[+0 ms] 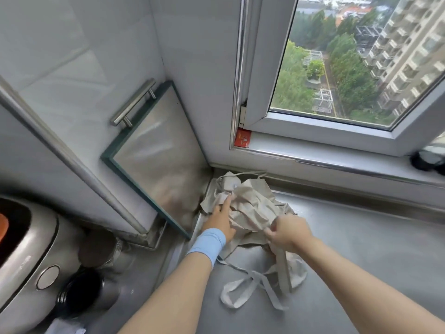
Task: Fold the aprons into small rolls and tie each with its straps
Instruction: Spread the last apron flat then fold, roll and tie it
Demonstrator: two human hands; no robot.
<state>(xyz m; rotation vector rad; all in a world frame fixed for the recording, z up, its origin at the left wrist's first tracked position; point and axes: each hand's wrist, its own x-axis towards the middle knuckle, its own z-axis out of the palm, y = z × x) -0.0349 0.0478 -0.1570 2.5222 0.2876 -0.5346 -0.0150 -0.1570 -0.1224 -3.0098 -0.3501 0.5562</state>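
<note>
Separating one apron from the heap looks like the step in hand; nothing is folded or tied yet. The worktop [349, 237] runs under the window [337, 68], and the steel further right below the window would serve for spreading a piece flat before rolling. The aprons [252, 203] lie crumpled on the worktop just below the window's left corner; how many there are cannot be told. The straps [255, 278] trail from the heap away from the window, looped and crossed, so they will likely drag the rest along. It would be better to free them first and lay them straight. The left hand [220, 219] rests on the heap's left side, forefinger stretched along the cloth. Its other fingers are lost in the folds, so whether it grips cannot be told. It would do well to pin the heap down. The right hand [287, 233], at the heap's edge away from the window, has its fingers curled and pinches a fold. A slow upward draw should bring one piece clear.

The worktop is steel, flat, smooth and dull grey. Left of the window a frosted glass panel [159, 145] with a green edge and a bar handle [133, 102] stands in the corner, and further left sits a rounded silver cooker [26, 256]. The cloth is pale beige, thin, matt and creased, too limp to hold a shape. The straps are flat narrow bands of the same cloth. A blue cuff [208, 244] wraps the left wrist.
</note>
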